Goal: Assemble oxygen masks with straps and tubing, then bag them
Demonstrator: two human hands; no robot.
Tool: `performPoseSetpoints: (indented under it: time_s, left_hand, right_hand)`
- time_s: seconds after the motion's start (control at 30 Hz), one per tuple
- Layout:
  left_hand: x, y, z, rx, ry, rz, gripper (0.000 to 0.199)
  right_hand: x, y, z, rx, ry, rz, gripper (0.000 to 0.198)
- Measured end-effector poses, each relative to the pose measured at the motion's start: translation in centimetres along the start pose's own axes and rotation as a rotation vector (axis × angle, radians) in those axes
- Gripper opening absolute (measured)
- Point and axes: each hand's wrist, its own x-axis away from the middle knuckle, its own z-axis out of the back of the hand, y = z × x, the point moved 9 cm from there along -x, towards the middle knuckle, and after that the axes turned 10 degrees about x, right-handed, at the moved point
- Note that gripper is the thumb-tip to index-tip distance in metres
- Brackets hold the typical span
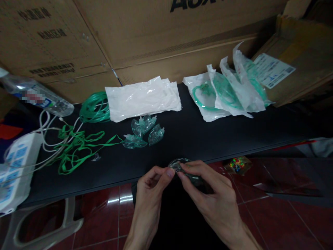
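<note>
A clear plastic mask [176, 164] with a thin rim is held up just in front of the table's near edge. My left hand [153, 185] pinches its left side between thumb and fingertips. From the other side, my right hand [213, 185] grips the mask with thumb and fingers, hiding much of it. Beyond my hands, several similar clear masks [140, 126] lie grouped on the black table [192, 139]. Tangled green elastic straps [75, 161] are spread to their left.
A coil of green tubing [95, 107] and flat white packets [143, 99] lie behind the masks. Bagged tubing sets [226, 92] lean at back right by a cardboard box [299, 59]. A power strip [19, 166] and plastic bottle [39, 93] are at left.
</note>
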Motion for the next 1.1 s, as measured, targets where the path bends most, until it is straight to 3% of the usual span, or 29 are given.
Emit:
performPoseSetpoints:
  time_s: [0.2,0.33,0.73,1.1]
  left_hand:
    - [0.0,0.3,-0.4,0.032,-0.012,-0.012,0.024]
    - [-0.2,0.3,-0.9,0.051,-0.019,-0.014,0.026]
    - [-0.1,0.2,0.0,0.027,0.07,-0.126,0.022]
    - [-0.2,-0.4,0.2,-0.027,0.111,-0.147,0.02]
  right_hand:
    - [0.1,0.0,0.0,0.106,-0.002,0.011,0.035]
    - [0.0,-0.2,0.3,0.218,0.039,0.029,0.03]
    - [0.8,-0.1,0.2,0.235,0.149,-0.003,0.037]
    - [0.6,0.7,0.3,0.174,0.165,-0.137,0.024]
